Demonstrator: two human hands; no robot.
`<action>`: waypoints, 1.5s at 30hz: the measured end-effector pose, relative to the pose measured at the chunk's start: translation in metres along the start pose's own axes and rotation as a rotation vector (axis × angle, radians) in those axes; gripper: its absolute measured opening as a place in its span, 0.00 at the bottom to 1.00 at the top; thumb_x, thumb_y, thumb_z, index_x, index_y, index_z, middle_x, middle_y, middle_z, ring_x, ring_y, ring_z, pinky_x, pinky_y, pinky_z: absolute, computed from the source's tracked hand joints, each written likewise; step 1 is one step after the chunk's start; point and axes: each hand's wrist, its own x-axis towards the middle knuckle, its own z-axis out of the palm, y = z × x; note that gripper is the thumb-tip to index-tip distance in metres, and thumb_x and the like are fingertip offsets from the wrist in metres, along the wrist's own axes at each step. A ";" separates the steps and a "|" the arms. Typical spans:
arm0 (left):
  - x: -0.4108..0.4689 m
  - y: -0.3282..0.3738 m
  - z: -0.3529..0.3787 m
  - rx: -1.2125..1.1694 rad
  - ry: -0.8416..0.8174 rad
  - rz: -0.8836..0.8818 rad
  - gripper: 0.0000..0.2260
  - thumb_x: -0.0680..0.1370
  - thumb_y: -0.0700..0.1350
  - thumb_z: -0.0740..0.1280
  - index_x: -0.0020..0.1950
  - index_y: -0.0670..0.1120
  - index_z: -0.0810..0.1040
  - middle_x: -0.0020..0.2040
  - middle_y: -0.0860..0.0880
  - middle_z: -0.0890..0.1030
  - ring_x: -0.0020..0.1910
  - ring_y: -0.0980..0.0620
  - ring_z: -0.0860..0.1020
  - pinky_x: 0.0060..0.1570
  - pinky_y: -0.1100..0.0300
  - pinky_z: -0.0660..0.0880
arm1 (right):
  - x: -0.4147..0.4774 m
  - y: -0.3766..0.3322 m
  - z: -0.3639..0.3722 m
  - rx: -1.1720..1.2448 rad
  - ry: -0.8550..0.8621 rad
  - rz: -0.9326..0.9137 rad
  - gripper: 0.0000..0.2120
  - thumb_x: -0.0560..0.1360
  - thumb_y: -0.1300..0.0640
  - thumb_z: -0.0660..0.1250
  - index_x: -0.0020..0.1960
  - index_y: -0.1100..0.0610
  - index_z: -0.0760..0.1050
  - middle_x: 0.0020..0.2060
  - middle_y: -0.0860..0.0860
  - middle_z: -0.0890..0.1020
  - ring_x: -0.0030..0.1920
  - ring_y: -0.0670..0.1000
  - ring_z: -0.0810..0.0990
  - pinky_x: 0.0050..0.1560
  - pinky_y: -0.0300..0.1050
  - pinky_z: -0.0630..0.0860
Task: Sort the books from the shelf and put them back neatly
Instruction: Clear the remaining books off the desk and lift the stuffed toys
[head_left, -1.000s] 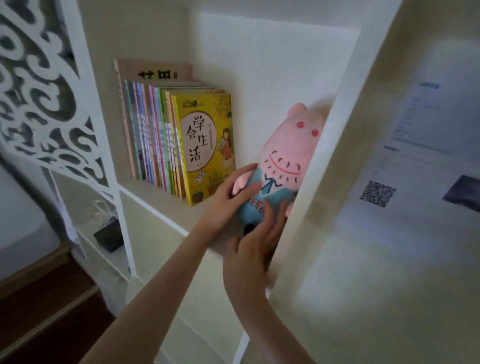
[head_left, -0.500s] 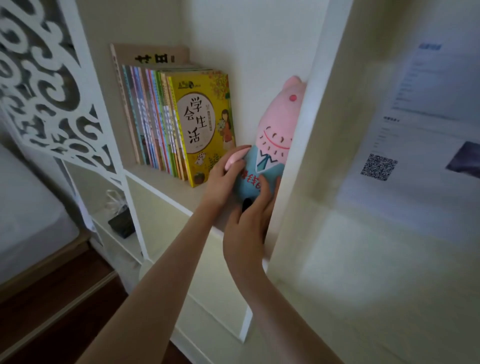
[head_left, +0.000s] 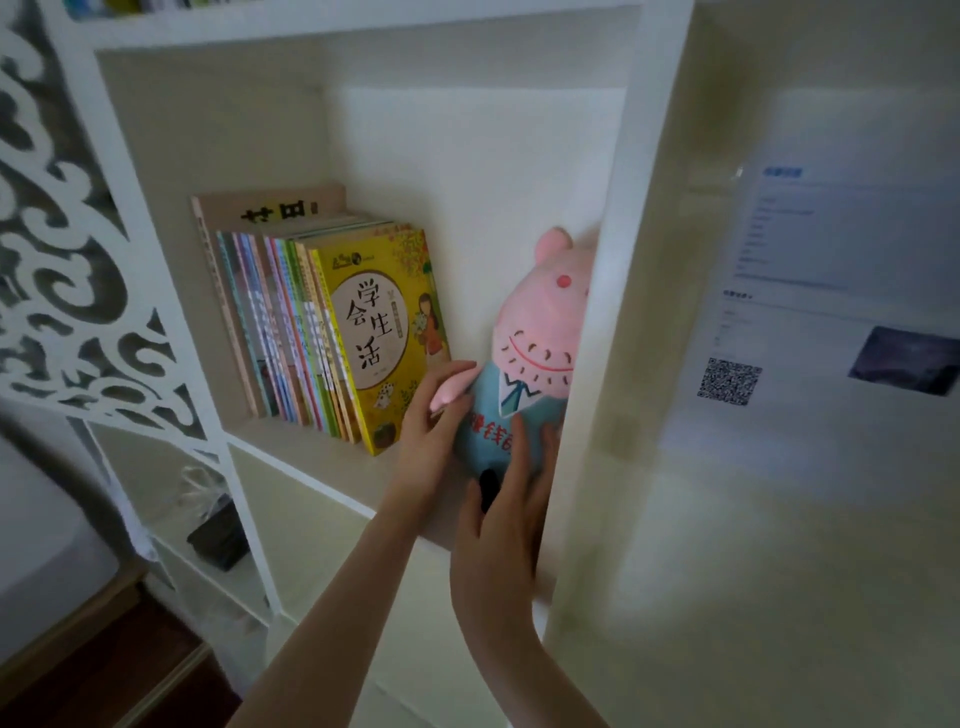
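The fingers of the right hand (head_left: 498, 525) are lying straight on the blue belly of the pig money box (head_left: 540, 332), pressing without gripping. The left hand (head_left: 434, 431) is curling its fingers round the pig's pink arm. The pig is standing upright at the right end of the shelf (head_left: 311, 452). The books (head_left: 311, 332) are standing in 1 row at the left end, apart from the pig.

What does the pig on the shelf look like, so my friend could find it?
Look in the white bookshelf cubby where a row of books stands at the left. At the right end, past the yellow book, stands the pig toy. It is the only thing there that isn't a book: pink head, red smile, blue shirt with red writing.
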 end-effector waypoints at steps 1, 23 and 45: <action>0.000 -0.001 -0.001 -0.008 0.002 -0.010 0.14 0.76 0.49 0.63 0.60 0.48 0.76 0.58 0.56 0.78 0.59 0.57 0.76 0.56 0.57 0.75 | 0.000 -0.003 0.003 0.024 0.065 0.090 0.23 0.76 0.55 0.56 0.71 0.54 0.63 0.70 0.47 0.63 0.71 0.46 0.60 0.65 0.46 0.69; 0.029 -0.014 -0.035 -0.141 -0.352 -0.035 0.16 0.76 0.48 0.68 0.63 0.48 0.74 0.58 0.53 0.79 0.58 0.55 0.77 0.52 0.59 0.78 | 0.018 0.006 0.032 -0.120 0.272 0.093 0.25 0.69 0.50 0.62 0.64 0.54 0.67 0.67 0.60 0.69 0.68 0.54 0.65 0.68 0.31 0.58; 0.042 0.015 -0.110 0.162 -0.237 0.454 0.13 0.75 0.40 0.67 0.59 0.49 0.77 0.59 0.52 0.76 0.61 0.59 0.73 0.61 0.65 0.71 | 0.046 -0.058 0.061 -0.173 0.119 -0.183 0.20 0.76 0.56 0.62 0.66 0.50 0.64 0.68 0.49 0.62 0.70 0.48 0.62 0.70 0.43 0.61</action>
